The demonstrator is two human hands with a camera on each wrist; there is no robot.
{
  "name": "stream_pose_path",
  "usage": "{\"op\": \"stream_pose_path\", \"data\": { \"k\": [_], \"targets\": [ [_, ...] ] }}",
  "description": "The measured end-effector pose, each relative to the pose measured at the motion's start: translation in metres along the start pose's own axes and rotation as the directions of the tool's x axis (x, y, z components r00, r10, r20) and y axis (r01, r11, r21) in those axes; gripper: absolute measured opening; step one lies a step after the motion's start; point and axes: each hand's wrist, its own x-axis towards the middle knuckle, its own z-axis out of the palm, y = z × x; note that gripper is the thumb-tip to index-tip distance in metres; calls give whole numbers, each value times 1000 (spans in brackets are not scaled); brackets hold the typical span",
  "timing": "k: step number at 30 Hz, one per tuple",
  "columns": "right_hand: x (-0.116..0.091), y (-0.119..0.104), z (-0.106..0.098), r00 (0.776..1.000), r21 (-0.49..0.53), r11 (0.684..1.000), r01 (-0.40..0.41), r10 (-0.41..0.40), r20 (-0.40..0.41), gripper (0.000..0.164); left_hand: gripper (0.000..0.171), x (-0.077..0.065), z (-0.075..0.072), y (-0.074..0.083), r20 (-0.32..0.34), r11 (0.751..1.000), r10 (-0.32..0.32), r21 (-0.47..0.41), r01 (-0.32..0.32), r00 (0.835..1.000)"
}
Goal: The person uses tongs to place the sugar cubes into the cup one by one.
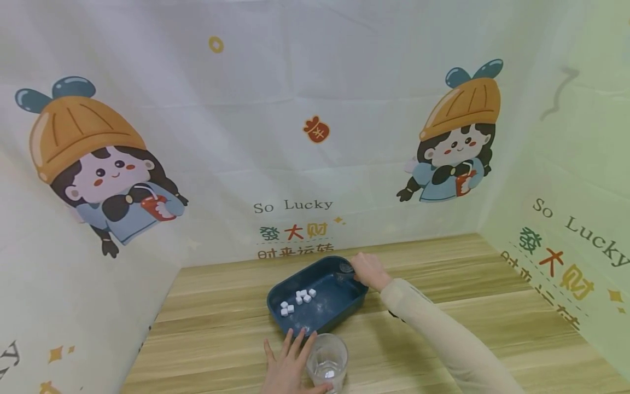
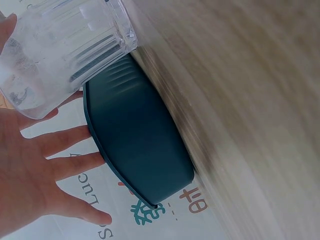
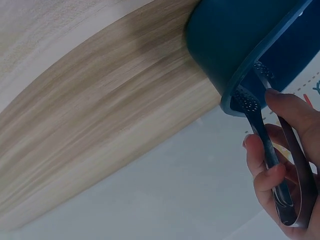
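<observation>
My right hand (image 1: 370,270) is at the far right end of a dark blue tray (image 1: 331,300). It holds metal tongs (image 3: 295,150) with perforated tips; their arms stand apart and the tips reach inside the tray wall. Several small white cubes (image 1: 306,298) lie in the tray's left half. My left hand (image 1: 287,365) has its fingers spread and straight, fingertips at the tray's near rim. A clear ribbed glass (image 1: 327,350) stands between its thumb and index finger, the thumb against its near side. A white cube (image 1: 331,374) shows low in the glass.
The tray and glass stand on a wood-grain table (image 1: 206,323). Printed cloth walls (image 1: 236,164) rise at the back and both sides. The tray's far corner is close to the back cloth.
</observation>
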Motion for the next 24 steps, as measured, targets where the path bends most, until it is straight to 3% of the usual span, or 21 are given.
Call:
{"op": "stream_pose_path", "data": {
  "k": [3, 6, 8, 10, 11, 13, 15, 17, 18, 19, 20, 24],
  "targets": [
    [3, -1, 2, 1000, 12, 1000, -4, 4, 10, 14, 93, 0, -1, 0, 2, 1000, -2, 0, 2, 1000],
    [14, 5, 18, 1000, 16, 1000, 3, -3, 6, 9, 92, 0, -2, 0, 10, 1000, -2, -4, 2, 1000],
    [31, 20, 59, 996, -18, 999, 50, -51, -75, 8, 92, 0, -2, 0, 18, 1000, -5, -8, 5, 1000],
    [48, 31, 92, 995, -29, 998, 54, -56, -78, 9, 92, 0, -2, 0, 24, 1000, -8, -12, 9, 1000],
    [53, 37, 108, 987, -62, 995, 80, -87, -132, 12, 92, 0, -1, 0, 25, 1000, -9, -13, 9, 1000],
    [50, 32, 99, 991, -65, 996, 65, -72, -115, 15, 93, 0, -1, 0, 22, 1000, -10, -9, 10, 1000],
    [26, 10, 45, 998, -53, 998, 31, -33, -48, 15, 93, 0, -1, 0, 17, 1000, -9, -2, 9, 1000],
    [6, -4, 9, 997, -73, 997, 37, -42, -64, 16, 93, 0, -1, 0, 15, 1000, -8, 4, 8, 1000],
    [0, -11, -6, 1000, -52, 999, 16, -17, -25, 13, 93, 0, -1, 0, 14, 1000, -9, 4, 9, 1000],
    [2, -9, 0, 999, -56, 998, 21, -23, -36, 14, 93, 0, -1, 0, 16, 1000, -10, 4, 10, 1000],
    [4, -6, 6, 998, -65, 997, 29, -32, -46, 15, 93, 0, -1, 0, 19, 1000, -11, 3, 11, 1000],
    [65, 43, 140, 990, -144, 988, 58, -75, -118, 19, 93, 1, -1, 0, 29, 1000, -13, -3, 13, 999]
  ]
}}
